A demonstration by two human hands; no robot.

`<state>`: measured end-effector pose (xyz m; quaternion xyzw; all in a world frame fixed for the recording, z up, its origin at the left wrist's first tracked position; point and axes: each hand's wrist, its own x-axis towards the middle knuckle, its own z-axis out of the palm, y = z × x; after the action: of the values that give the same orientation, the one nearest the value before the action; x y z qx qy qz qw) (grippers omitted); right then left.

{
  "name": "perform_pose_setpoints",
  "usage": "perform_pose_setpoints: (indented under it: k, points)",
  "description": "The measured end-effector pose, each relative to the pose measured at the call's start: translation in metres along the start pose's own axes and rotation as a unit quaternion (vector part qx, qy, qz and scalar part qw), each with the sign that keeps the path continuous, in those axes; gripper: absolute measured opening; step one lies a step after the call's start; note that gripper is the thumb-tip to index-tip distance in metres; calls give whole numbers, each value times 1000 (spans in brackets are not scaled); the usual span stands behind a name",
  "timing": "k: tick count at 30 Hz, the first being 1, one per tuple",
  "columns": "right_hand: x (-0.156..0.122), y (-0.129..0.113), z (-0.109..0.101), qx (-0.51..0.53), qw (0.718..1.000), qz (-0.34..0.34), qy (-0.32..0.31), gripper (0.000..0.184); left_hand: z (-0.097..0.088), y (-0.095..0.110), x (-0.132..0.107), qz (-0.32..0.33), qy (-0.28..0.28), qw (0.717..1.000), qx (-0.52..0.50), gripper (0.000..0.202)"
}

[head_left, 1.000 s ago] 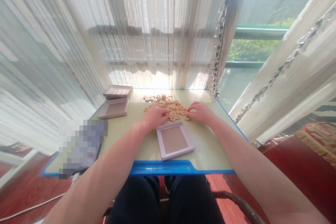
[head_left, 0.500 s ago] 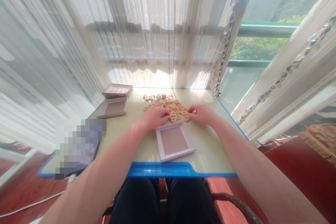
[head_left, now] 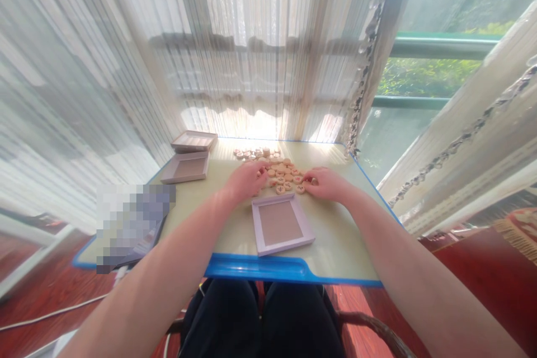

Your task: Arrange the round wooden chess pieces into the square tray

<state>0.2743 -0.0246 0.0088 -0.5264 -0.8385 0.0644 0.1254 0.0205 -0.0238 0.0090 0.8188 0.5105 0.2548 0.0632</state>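
Several round wooden game pieces (head_left: 282,174) with red and dark marks lie in a loose heap on the pale green table (head_left: 335,235). My left hand (head_left: 247,180) rests on the heap's left side, fingers curled over pieces. My right hand (head_left: 327,183) sits at the heap's right edge, fingertips pinched on a piece. Just in front of the heap, between my forearms, lies a shallow lilac box tray (head_left: 282,224), with nothing in it.
Two more shallow lilac trays (head_left: 187,166) (head_left: 195,140) sit at the back left. A blurred-out flat object (head_left: 130,224) lies at the left front. The table has a blue rim (head_left: 268,269). Sheer curtains hang close behind and at the right. My dark-trousered legs are underneath.
The view has shifted slightly rightward and down. Both hands stay on the heap; the left hand has drawn a little more over the pieces.
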Motion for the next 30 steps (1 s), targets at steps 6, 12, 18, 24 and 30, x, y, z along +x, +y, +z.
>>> perform_pose_setpoints:
  k: [6,12,18,24,30]
  points:
    - [3,3,5,-2,999,26,43,21,-1,-14,3,-27,23,999,-3,28]
    - [6,4,8,8,996,7,90,10,-5,-18,5,-83,32,996,-15,28]
    - [4,3,9,24,996,-23,77,12,-3,-36,10,-184,136,969,-96,32]
    - [5,7,9,6,992,2,126,27,-1,-32,8,-103,57,992,-52,30]
    - [10,16,19,-7,993,10,117,39,0,-24,3,-44,13,999,13,27]
